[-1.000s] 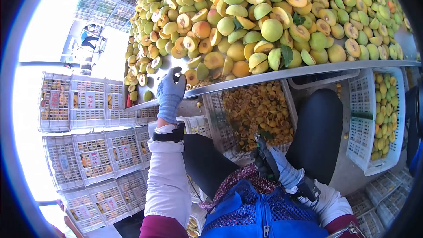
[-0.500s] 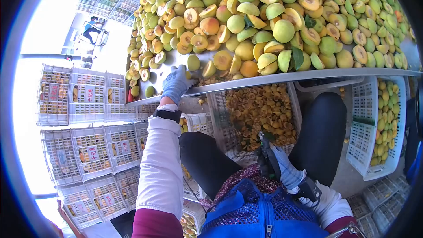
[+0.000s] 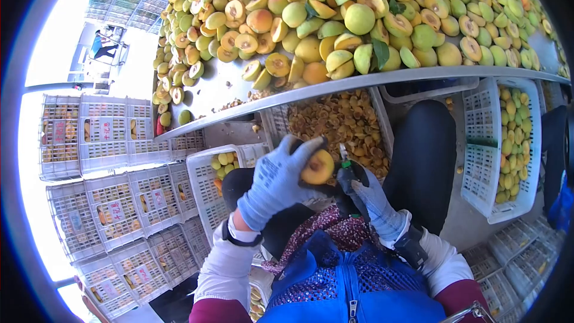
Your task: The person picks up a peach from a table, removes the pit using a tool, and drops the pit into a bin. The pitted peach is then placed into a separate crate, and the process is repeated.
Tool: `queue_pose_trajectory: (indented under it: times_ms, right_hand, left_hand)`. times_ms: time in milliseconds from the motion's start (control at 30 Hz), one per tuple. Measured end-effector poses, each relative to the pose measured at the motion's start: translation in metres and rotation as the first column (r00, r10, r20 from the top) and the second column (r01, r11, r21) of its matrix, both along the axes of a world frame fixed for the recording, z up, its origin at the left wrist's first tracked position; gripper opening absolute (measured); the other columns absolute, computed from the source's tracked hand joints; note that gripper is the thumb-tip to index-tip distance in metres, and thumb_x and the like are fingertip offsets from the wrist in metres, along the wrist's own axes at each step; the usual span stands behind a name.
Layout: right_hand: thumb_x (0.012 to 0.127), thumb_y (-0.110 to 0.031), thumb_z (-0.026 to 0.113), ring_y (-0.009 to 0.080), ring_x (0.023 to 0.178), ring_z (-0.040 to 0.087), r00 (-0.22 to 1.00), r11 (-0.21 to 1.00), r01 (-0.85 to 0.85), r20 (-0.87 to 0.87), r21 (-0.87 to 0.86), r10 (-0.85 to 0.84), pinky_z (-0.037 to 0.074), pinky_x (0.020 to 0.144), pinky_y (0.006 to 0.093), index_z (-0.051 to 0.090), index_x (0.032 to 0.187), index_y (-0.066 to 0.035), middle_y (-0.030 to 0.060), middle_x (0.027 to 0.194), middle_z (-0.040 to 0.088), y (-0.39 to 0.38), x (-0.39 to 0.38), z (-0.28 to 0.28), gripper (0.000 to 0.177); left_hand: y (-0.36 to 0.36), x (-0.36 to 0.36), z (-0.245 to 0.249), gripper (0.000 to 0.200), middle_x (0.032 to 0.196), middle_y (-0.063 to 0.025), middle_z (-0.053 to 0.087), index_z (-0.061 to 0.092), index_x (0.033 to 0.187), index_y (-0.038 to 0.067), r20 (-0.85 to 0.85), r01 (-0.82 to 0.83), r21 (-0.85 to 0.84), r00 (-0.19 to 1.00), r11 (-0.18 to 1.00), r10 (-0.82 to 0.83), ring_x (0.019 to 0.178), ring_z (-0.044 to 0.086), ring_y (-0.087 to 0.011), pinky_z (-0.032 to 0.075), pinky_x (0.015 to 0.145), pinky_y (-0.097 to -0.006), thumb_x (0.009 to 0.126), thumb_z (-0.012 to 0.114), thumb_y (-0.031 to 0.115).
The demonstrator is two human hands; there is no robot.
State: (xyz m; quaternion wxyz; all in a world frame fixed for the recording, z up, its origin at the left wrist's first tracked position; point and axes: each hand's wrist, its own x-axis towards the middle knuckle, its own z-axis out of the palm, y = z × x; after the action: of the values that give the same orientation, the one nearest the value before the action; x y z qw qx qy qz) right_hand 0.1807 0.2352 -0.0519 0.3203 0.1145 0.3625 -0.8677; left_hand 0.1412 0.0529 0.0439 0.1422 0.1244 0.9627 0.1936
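Below the near edge of the metal table (image 3: 218, 87), which bore a heap of whole and halved fruit (image 3: 359, 19), I had the halved fruit (image 3: 318, 168) in view, raised near the crate (image 3: 383, 124) of brown scraps (image 3: 326, 121), its cut face turned toward me. The left hand (image 3: 282, 173) pinched it by the rim, digits bent around its edges; the rounded back was hidden from me. The right hand (image 3: 373, 200) had its fingers wrapped about the dark handle of a tool (image 3: 345, 161), whose metal tip stood just beside the fruit; how hard it squeezed I could not tell.

I judged the half light, its flesh fairly firm but apt to bruise, and its cut face moist and slick, a poor spot for fingertips. Its skin side seemed the better hold: back cupped, rim lightly steadied, dark centre left uncovered. The glove's dark coating probably helped against slipping. For the stiff tool, I favoured the handle, well behind the tip.
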Motion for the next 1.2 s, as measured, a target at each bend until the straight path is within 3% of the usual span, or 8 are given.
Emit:
queue_pose_trajectory:
  times_ms: [100,200,267,433,633,833,1033,1200]
  right_hand:
    - [0.089,-0.016,0.062,0.0075,0.062,0.056,0.996,0.992,-0.055,-0.060,0.113,0.063,0.049,0.052,0.0221,0.050,0.120,-0.002,0.0023,0.086,0.059,0.004,0.002,0.012,0.037]
    - [0.087,-0.009,0.064,0.0076,0.076,0.057,0.991,0.995,-0.060,-0.116,0.083,0.070,0.049,0.064,0.0228,0.049,0.118,-0.002,0.0031,0.095,0.058,0.004,0.005,0.017,0.035]
    - [0.087,-0.008,0.065,0.0083,0.084,0.055,0.982,0.999,-0.034,-0.183,0.035,0.039,0.047,0.073,0.0242,0.049,0.115,-0.003,0.0034,0.098,0.057,0.001,0.009,0.023,0.032]
    - [0.085,-0.009,0.060,0.0142,0.095,0.058,0.869,0.871,-0.039,-0.414,0.489,0.271,0.047,0.084,0.0277,0.045,0.124,0.003,0.0123,0.102,0.060,0.008,0.022,0.027,0.044]
    - [0.084,-0.007,0.055,0.0335,0.076,0.062,0.680,0.721,-0.094,-0.485,0.686,0.550,0.047,0.067,0.0391,0.050,0.107,0.001,0.0183,0.084,0.061,0.010,0.040,0.042,0.025]
    - [0.083,-0.023,0.063,0.0402,0.077,0.061,0.584,0.646,0.213,-0.626,0.733,0.518,0.048,0.065,0.0456,0.050,0.106,-0.002,0.0215,0.081,0.059,0.007,0.056,0.047,0.034]
    - [0.084,-0.021,0.062,0.0400,0.079,0.061,0.596,0.645,0.211,-0.619,0.735,0.511,0.048,0.066,0.0457,0.050,0.115,-0.002,0.0226,0.087,0.061,0.004,0.063,0.044,0.038]
    - [0.091,-0.022,0.055,0.0354,0.077,0.062,0.839,0.828,-0.196,-0.347,0.525,0.419,0.050,0.067,0.0421,0.054,0.115,-0.004,0.0160,0.090,0.064,0.009,0.068,0.030,0.030]
  left_hand:
    - [0.011,0.023,0.006,0.078,0.109,-0.0121,0.056,0.053,0.128,0.010,0.027,-0.057,0.120,0.998,0.991,0.054,0.095,0.061,-0.0297,0.050,0.082,-0.0376,0.061,0.085,0.033]
    - [0.010,0.045,-0.021,0.058,0.112,-0.0088,0.054,0.053,0.125,0.003,0.305,-0.388,0.771,0.921,0.505,0.241,0.097,0.061,-0.0208,0.048,0.086,-0.0318,0.080,0.075,0.031]
    - [0.025,0.060,-0.029,0.035,0.099,-0.0054,0.061,0.057,0.118,-0.002,0.557,-0.644,0.717,0.759,0.265,0.338,0.092,0.058,-0.0122,0.046,0.083,-0.0260,0.097,0.054,0.026]
    - [0.035,0.078,-0.043,0.044,0.083,-0.0023,0.062,0.062,0.109,0.001,0.602,-0.736,0.677,0.550,-0.004,0.579,0.076,0.058,-0.0074,0.047,0.067,-0.0228,0.099,0.045,0.040]
    - [0.038,0.093,-0.042,0.042,0.101,-0.0077,0.063,0.058,0.114,-0.002,0.357,-0.584,0.778,0.715,0.232,0.601,0.091,0.059,-0.0132,0.047,0.083,-0.0265,0.100,0.044,0.035]
    - [0.056,0.099,-0.036,0.042,0.106,-0.0102,0.062,0.056,0.116,-0.003,0.100,-0.461,0.818,0.703,0.345,0.704,0.096,0.058,-0.0162,0.046,0.086,-0.0284,0.101,0.041,0.034]
    - [0.055,0.103,-0.036,0.037,0.092,-0.0114,0.065,0.059,0.107,-0.003,0.096,-0.489,0.768,0.727,0.414,0.680,0.084,0.061,-0.0171,0.049,0.076,-0.0293,0.101,0.041,0.029]
    - [0.041,0.099,-0.040,0.030,0.089,-0.0137,0.065,0.060,0.105,-0.002,0.033,-0.406,0.720,0.830,0.562,0.557,0.080,0.062,-0.0179,0.049,0.074,-0.0298,0.099,0.043,0.021]
